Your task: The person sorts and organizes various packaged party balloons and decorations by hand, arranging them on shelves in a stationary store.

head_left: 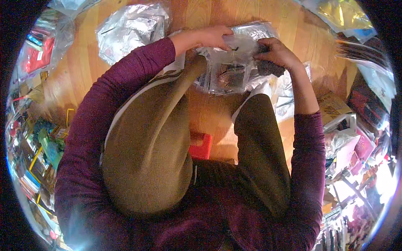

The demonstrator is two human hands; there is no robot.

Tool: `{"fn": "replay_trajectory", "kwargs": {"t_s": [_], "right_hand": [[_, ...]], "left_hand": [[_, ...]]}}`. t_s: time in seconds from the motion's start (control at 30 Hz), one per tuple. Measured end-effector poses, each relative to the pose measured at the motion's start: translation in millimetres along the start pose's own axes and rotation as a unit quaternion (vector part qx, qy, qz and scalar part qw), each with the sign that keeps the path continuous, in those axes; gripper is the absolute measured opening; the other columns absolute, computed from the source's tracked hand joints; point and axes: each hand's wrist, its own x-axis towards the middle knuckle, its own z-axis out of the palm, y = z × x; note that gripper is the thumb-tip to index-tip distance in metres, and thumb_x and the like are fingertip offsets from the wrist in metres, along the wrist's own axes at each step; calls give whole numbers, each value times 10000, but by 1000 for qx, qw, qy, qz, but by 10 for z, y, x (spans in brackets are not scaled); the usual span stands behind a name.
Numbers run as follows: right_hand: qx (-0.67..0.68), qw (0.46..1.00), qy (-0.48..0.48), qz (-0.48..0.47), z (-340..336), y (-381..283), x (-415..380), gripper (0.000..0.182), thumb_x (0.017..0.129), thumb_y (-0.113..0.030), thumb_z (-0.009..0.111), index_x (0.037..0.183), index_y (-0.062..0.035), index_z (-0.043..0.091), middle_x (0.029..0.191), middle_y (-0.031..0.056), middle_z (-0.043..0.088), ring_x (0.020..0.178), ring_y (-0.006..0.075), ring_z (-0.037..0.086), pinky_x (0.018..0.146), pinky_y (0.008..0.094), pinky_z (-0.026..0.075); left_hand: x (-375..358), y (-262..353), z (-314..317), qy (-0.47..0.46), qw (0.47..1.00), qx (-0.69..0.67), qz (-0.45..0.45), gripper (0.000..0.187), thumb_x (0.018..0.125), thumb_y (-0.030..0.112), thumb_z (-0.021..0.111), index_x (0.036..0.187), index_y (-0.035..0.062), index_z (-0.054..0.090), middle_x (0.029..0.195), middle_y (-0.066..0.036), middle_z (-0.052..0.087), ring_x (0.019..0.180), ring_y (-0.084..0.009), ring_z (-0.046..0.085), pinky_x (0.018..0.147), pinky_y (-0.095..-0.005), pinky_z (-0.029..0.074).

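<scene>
Seated worker on a wooden floor (201, 12), seen from above, with a plastic packet (232, 77) as the principal object. The packet lay ahead of the bent legs, between the two hands and a little below the line joining them, its dark contents showing through the clear lower part. The left hand (211, 37) was closed, as it appeared, on the packet's upper left edge, with the fingers reaching inward; the right hand (276, 54) was curled at the upper right edge and seemed to grip the same film, although the exact contact of its fingertips was blurred. A hold from opposite sides presumably kept the limp film spread and steady, which one hand alone would have done poorly. A dark patch beneath the right hand could not be identified. The position in front of the legs probably served reach and sight, leaving both forearms free of the knees. One silvery bundle (134, 31) lay beyond the left forearm, and further shiny wrapping (284, 102) lay near the right wrist, both apparently set aside within easy reach. A red object (201, 146) rested between the legs, well apart from the hands.
</scene>
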Motion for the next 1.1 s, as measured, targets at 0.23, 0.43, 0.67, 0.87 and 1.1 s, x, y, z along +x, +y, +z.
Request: {"fn": "replay_trajectory", "kwargs": {"t_s": [0.23, 0.43, 0.67, 0.87, 1.1], "right_hand": [[-45, 993, 110, -11, 75, 24, 90, 583, 619, -352, 686, 1048, 1, 510, 995, 171, 550, 936, 273, 526, 813, 330, 407], [-47, 991, 127, 15, 310, 77, 382, 601, 580, -328, 718, 1036, 7, 515, 977, 186, 559, 906, 291, 541, 801, 335, 415], [-64, 997, 49, 21, 187, 11, 461, 497, 566, -252, 711, 984, -31, 560, 969, 177, 567, 911, 282, 543, 794, 336, 420], [-148, 983, 105, -34, 144, 99, 560, 450, 578, -209, 689, 977, -47, 560, 959, 178, 562, 905, 305, 535, 783, 348, 420], [-80, 967, 236, -50, 69, -387, 36, 305, 638, -127, 645, 921, -46, 567, 850, 111, 585, 754, 236, 574, 698, 309, 453]], "left_hand": [[-207, 275, -7, 38, 996, -52, -65, 622, 631, 130, 656, 1184, 13, 397, 1093, -125, 506, 1019, -210, 451, 880, -313, 355], [-71, -132, 192, 112, 991, -66, 20, 542, 562, 68, 658, 1067, -19, 481, 1011, -144, 543, 903, -219, 515, 784, -293, 404], [-195, 180, 104, 63, 964, -258, 18, 486, 585, 89, 681, 1025, -35, 515, 926, -91, 584, 832, -179, 525, 735, -280, 414], [-216, 226, 89, 11, 974, -188, -126, 496, 667, 182, 645, 1095, -2, 474, 1057, -101, 534, 962, -185, 484, 832, -289, 371], [58, -558, 586, 97, 957, -253, -99, 402, 662, 155, 637, 1019, 0, 534, 950, -97, 581, 843, -190, 526, 761, -312, 404]]}}
